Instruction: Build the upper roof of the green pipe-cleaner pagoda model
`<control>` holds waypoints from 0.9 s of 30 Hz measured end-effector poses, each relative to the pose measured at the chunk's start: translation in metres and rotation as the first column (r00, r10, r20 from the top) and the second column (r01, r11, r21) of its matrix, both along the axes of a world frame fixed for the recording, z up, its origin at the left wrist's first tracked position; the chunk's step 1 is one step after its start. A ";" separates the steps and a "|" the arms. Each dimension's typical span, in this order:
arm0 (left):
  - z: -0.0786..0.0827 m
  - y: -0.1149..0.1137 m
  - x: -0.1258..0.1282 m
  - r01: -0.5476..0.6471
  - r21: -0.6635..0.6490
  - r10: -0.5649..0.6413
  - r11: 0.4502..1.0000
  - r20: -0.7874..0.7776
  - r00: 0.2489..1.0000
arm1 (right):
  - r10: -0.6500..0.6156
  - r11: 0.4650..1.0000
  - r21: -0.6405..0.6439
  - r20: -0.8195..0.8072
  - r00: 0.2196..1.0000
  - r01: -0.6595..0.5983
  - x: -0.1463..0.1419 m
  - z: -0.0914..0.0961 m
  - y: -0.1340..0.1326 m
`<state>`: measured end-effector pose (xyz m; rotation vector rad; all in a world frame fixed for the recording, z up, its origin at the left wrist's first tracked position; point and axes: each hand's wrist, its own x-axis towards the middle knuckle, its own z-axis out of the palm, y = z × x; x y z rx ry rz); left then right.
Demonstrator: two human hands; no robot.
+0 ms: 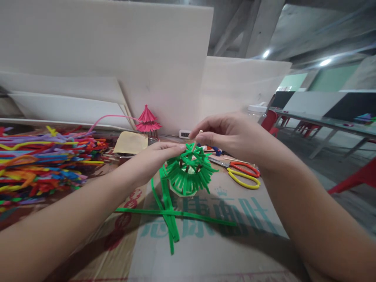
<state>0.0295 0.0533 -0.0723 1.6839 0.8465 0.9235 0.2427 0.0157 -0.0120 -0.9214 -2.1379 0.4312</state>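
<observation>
A small tiered pavilion model (190, 178), made of green pipe cleaners, stands upright on a pale base in front of me. Fingers of my left hand (161, 154) are closed against the upper left of its green top. Between the thumb and fingers of my right hand (221, 131) is a thin wooden stick (195, 144), its lower end at the top of the model. Loose green pipe cleaners (169, 213) lie crossed just in front of the model. Scissors (242, 174) with one orange and one yellow handle rest to its right.
A big heap of coloured pipe cleaners (44, 164) fills the left side. Behind stand a pink pavilion model (147, 119), a shallow container with a yellowish top (131, 143), a small white digital timer (184, 134) and a clear jar (256, 112). Printed cardboard (211, 250) covers the tabletop.
</observation>
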 end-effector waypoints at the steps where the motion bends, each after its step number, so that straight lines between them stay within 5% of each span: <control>1: 0.000 0.000 0.000 0.014 -0.002 -0.014 1.000 0.007 1.000 | -0.003 1.000 0.009 0.003 1.000 0.003 -0.001 -0.001 0.002; 8: 0.002 -0.001 0.003 0.068 -0.049 -0.065 0.997 0.061 0.996 | -0.059 0.985 0.163 0.019 0.998 0.055 -0.012 -0.009 0.006; 15: 0.001 -0.005 0.008 0.222 -0.183 -0.191 0.958 0.173 0.966 | -0.046 0.983 0.173 -0.052 0.998 0.054 -0.017 -0.018 0.015; 21: -0.002 -0.003 0.009 0.201 -0.025 -0.197 0.979 0.114 0.974 | -0.058 0.992 0.108 -0.021 0.998 0.060 -0.014 -0.018 0.018; 27: -0.001 -0.005 0.012 0.246 -0.059 -0.236 0.968 0.132 0.963 | -0.071 0.992 0.108 0.018 0.997 0.068 -0.010 -0.013 0.013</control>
